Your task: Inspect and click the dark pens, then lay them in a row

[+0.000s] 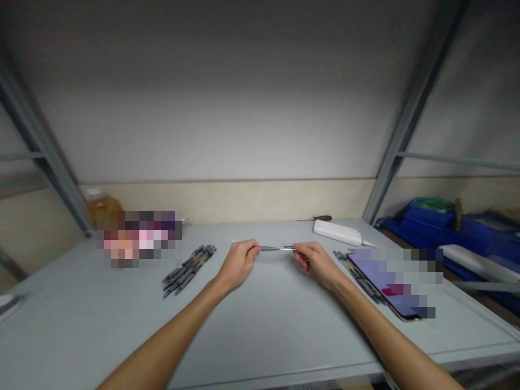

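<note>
While I watch, left hand [239,262] and right hand [314,261] pinch pen [277,248] ends above bench [260,325]; pen pile [189,269] left of pen.

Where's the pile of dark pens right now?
In the head view the pen pile lies on the table, left of the left hand and right of the blurred patch.

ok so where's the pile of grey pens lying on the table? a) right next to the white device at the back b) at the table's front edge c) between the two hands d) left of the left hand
d: the pile of pens lies on the table left of the left hand, while both hands hold one pen between them, right hand on its other end.
</note>
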Demonstrator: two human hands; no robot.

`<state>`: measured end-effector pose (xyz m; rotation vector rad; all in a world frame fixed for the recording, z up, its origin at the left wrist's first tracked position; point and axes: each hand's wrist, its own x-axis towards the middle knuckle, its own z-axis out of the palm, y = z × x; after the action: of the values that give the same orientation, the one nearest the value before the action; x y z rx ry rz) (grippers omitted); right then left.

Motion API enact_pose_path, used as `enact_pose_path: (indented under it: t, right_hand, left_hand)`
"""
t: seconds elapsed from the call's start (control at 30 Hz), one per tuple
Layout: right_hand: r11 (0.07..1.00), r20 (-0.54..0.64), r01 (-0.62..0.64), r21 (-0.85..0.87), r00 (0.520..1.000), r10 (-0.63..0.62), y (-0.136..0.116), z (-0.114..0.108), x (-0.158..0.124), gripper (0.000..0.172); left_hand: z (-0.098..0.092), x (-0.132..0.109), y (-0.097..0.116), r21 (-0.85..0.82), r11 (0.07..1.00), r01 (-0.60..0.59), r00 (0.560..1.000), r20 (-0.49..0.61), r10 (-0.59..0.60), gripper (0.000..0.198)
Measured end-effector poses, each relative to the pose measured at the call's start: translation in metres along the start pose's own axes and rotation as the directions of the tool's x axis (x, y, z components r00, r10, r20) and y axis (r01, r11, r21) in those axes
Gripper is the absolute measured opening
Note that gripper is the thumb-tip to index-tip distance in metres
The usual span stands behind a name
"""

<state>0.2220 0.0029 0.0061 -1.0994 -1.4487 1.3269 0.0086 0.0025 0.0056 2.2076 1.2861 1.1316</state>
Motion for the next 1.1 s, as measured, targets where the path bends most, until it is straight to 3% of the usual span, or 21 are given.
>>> enact_pose_path:
  t: [0.13, 0.27, 0.43, 0.67, 0.8, 0.9, 1.1]
  right_hand:
    - [0.974, 0.048, -0.079, 0.212, 0.996, 0.070, 0.000, -0.001, 0.000, 0.032]
    - [0.901, 0.189, -0.263, 0.344, 0.960, 0.208, 0.001, -0.005, 0.003, 0.032]
    - [0.812, 0.325, -0.431, 0.394, 0.891, 0.315, 0.004, -0.010, 0.006, 0.036]
    - [0.692, 0.428, -0.549, 0.468, 0.826, 0.365, 0.005, -0.014, 0.006, 0.037]
    - [0.669, 0.451, -0.585, 0.458, 0.802, 0.392, 0.005, -0.015, 0.007, 0.037]
    - [0.703, 0.400, -0.555, 0.445, 0.826, 0.399, 0.006, -0.014, 0.008, 0.038]
    - [0.860, 0.124, -0.294, 0.418, 0.956, 0.266, 0.004, -0.007, 0.007, 0.032]
  left_hand:
    - [0.002, -0.002, 0.005, 0.157, 0.970, -0.186, 0.977, -0.074, 0.199, 0.023]
    - [0.002, -0.004, 0.007, 0.294, 0.902, -0.315, 0.932, -0.084, 0.353, 0.025]
    - [0.002, -0.005, 0.007, 0.354, 0.862, -0.364, 0.910, -0.061, 0.409, 0.026]
    - [0.001, -0.007, 0.007, 0.437, 0.804, -0.404, 0.889, -0.019, 0.457, 0.029]
    - [0.003, -0.007, 0.005, 0.442, 0.799, -0.407, 0.888, -0.012, 0.459, 0.029]
    - [0.005, -0.006, 0.004, 0.434, 0.807, -0.400, 0.895, -0.003, 0.445, 0.028]
    - [0.009, -0.007, 0.008, 0.400, 0.856, -0.327, 0.936, 0.012, 0.352, 0.023]
